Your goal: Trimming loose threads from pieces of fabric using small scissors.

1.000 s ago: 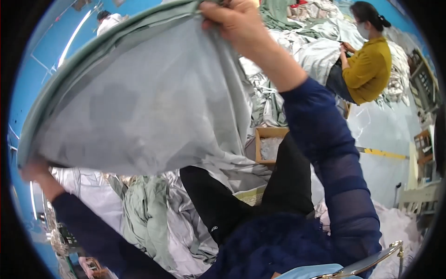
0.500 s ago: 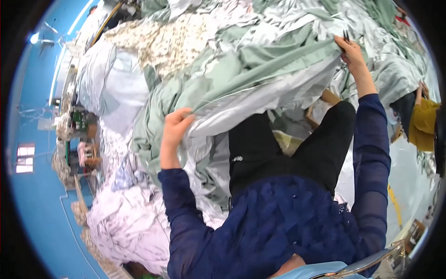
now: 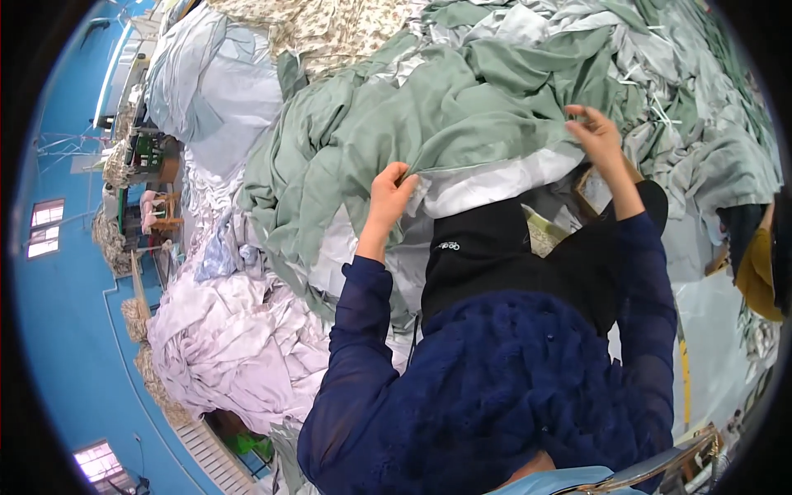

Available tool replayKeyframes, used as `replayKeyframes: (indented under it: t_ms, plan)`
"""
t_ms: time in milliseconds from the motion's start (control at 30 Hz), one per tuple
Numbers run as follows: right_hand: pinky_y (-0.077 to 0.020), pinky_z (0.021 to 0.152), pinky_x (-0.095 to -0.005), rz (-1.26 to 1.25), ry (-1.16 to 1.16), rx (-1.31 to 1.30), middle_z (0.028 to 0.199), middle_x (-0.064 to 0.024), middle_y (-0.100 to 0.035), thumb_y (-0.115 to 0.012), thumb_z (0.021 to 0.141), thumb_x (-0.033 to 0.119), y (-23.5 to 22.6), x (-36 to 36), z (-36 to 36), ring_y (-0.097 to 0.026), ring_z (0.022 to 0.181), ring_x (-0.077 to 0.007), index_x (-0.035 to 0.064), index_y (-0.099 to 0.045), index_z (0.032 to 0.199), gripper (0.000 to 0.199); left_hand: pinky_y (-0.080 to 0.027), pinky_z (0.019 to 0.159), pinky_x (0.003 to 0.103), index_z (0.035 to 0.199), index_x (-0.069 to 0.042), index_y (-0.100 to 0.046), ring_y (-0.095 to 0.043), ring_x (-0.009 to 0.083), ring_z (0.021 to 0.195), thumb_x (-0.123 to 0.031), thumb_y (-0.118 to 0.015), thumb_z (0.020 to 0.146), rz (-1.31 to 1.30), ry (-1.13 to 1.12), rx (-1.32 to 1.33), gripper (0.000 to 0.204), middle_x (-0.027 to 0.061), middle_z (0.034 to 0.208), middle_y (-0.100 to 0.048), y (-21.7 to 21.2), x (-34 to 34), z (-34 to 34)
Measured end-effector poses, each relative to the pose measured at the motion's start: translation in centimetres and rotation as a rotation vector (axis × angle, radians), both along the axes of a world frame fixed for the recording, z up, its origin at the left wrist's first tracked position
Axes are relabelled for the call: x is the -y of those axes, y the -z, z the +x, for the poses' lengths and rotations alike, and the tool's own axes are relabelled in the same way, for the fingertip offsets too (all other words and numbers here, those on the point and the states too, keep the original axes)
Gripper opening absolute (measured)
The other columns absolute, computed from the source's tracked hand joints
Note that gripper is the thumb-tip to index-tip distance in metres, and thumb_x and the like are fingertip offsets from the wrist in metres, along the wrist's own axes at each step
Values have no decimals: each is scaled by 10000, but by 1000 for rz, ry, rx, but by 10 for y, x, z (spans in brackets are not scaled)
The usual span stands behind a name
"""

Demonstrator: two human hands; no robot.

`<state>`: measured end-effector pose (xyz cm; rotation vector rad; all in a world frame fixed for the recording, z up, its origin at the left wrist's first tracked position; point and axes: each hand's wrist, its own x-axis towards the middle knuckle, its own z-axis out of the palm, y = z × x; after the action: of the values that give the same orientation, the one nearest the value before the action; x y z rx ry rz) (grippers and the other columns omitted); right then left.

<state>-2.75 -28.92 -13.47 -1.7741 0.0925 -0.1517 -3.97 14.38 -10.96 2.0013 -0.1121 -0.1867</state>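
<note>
A green cloth with a white underside (image 3: 503, 183) lies bunched before me, its near edge over my lap. My left hand (image 3: 389, 198) pinches that edge between thumb and fingers. Beyond the other end of the edge, my right hand (image 3: 598, 140) hovers by the green side of the cloth (image 3: 487, 107), thumb and forefinger apart with no fabric between them. Its palm and lower fingers are partly hidden.
Pale pink cloth (image 3: 239, 346) is heaped on my left, with light blue cloth (image 3: 223, 91) further off. Floral fabric (image 3: 330, 33) lies at the far side. More green and white cloth (image 3: 709, 157) is piled right, near a person's yellow sleeve (image 3: 757, 276).
My hands have come closer together, the left moving right along the edge. My right hand has let go of the cloth corner and lowered. The dark slim tool in it no longer shows.
</note>
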Motion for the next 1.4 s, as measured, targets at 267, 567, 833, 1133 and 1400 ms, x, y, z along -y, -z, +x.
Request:
replayKeyframes:
  t_ms: [267, 567, 833, 1133, 1400]
  plan:
    - [-478, 830, -280, -148, -235, 264, 1118, -70, -591, -766, 730, 12, -35, -109, -31, -596, 939, -175, 40, -650, 1153, 440, -491, 874, 341, 1113, -25, -645, -627, 270, 972, -39, -714, 741, 198, -58, 315, 379, 131, 1090, -636, -14, 27, -14]
    - [-491, 726, -282, -529, -147, 534, 915, -40, -608, -701, 764, -19, -38, -124, -19, -609, 856, -170, 16, -640, 950, 199, -440, 684, 253, 955, -23, -674, -551, 125, 751, -45, -651, 836, -27, 52, 200, 123, -4, 798, -602, -24, 27, -9]
    - [-393, 580, -241, -335, -137, 290, 705, 2, -542, -629, 923, 128, -89, -54, 28, -468, 656, -62, 4, -611, 897, 128, -324, 540, 207, 876, 1, -651, -415, 1, 625, -77, -635, 907, -372, 180, -396, 85, -85, 719, -537, -86, 79, -5]
    - [-468, 671, -254, -21, 70, 106, 905, -29, -638, -765, 797, 92, -26, -103, -22, -556, 724, -105, 2, -674, 1078, 308, -513, 703, 240, 1033, 58, -653, -634, 89, 774, -39, -625, 912, -597, 102, -541, 158, 51, 928, -697, -24, 82, 2]
    - [-453, 582, -259, 15, -144, -107, 747, -69, -641, -777, 768, 137, -35, -125, -48, -551, 619, -91, -30, -684, 934, 253, -485, 700, 216, 1069, 72, -663, -603, 60, 774, -71, -621, 921, -598, 83, -522, 210, 31, 920, -687, -34, 90, -2]
